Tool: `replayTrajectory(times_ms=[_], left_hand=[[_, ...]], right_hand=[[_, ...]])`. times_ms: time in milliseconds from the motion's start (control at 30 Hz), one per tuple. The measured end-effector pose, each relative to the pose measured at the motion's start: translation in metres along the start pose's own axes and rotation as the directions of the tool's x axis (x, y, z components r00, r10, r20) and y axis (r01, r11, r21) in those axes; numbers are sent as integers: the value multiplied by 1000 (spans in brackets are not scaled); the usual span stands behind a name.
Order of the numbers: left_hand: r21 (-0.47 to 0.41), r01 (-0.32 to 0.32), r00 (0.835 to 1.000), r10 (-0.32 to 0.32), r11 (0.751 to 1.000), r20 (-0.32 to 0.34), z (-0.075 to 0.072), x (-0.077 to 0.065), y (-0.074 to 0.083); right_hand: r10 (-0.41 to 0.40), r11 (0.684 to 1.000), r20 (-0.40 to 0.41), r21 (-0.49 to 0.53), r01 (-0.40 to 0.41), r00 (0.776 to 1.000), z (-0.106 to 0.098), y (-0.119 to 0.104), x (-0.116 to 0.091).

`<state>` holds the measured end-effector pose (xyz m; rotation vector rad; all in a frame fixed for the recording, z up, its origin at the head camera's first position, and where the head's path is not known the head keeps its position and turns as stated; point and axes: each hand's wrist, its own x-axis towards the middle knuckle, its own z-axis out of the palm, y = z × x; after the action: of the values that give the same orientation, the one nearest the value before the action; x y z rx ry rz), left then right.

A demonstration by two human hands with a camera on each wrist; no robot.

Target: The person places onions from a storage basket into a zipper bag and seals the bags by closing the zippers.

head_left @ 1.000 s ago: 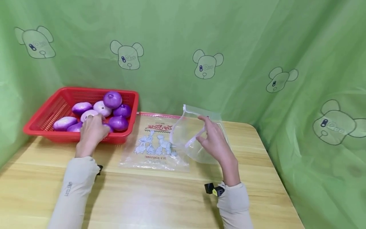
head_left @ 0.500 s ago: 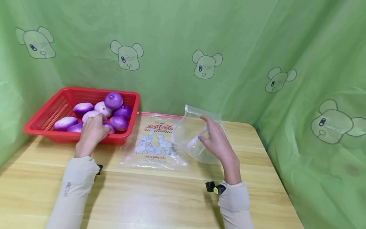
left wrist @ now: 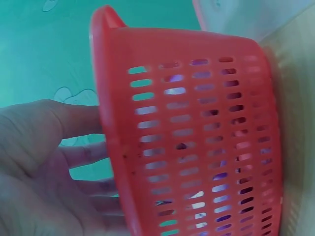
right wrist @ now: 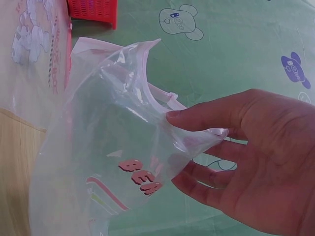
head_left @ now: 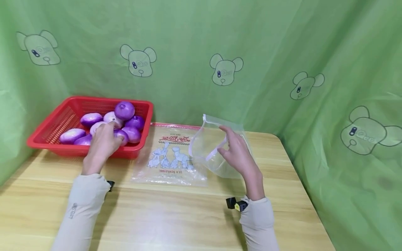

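Note:
My left hand reaches over the front rim of the red slotted basket, among several purple onions. Its fingertips are hidden behind the hand and the basket wall, so a grip on an onion cannot be made out. A purple onion lies right beside the thumb. In the left wrist view, that hand's fingers pass behind the basket's rim. My right hand pinches the edge of a clear zip bag between thumb and fingers. The bag's mouth gapes toward the left.
A second clear zip bag, with a red top strip and printed cartoon figures, lies flat between basket and right hand. All stands on a wooden table. Green curtains with bear heads close in behind and at both sides.
My left hand has shifted slightly within the basket, and the onion beside its thumb now shows more. The right hand and its bag moved slightly right, then stayed almost still.

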<state>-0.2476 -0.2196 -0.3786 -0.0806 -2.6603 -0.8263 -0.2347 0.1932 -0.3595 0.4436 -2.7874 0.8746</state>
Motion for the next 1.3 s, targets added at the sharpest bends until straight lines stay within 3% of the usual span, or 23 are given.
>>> replayTrajectory(times_ms=[200, 500, 667, 800, 1033, 1300], left_hand=[[-1, -33, 998, 33, 999, -62, -4, 0, 6], [-26, 10, 996, -12, 1000, -86, -8, -3, 11], [-22, 32, 992, -35, 999, -120, -10, -5, 21], [-33, 11, 990, -15, 999, -138, -9, -6, 32], [-109, -21, 993, 9, 994, -114, -8, -8, 53], [-175, -112, 990, 95, 978, -103, -2, -13, 75]], right_hand=[[-11, 1000, -1, -2, 11, 1000, 0, 0, 2], [5, 1000, 9, 4, -5, 1000, 0, -2, 2], [0, 1000, 9, 11, 0, 1000, 0, -4, 2], [-7, 1000, 5, 9, 7, 1000, 1, -7, 1], [-20, 1000, 2, 0, 20, 1000, 4, -13, 0], [-44, 999, 10, -1, 44, 999, 5, -23, -2]])
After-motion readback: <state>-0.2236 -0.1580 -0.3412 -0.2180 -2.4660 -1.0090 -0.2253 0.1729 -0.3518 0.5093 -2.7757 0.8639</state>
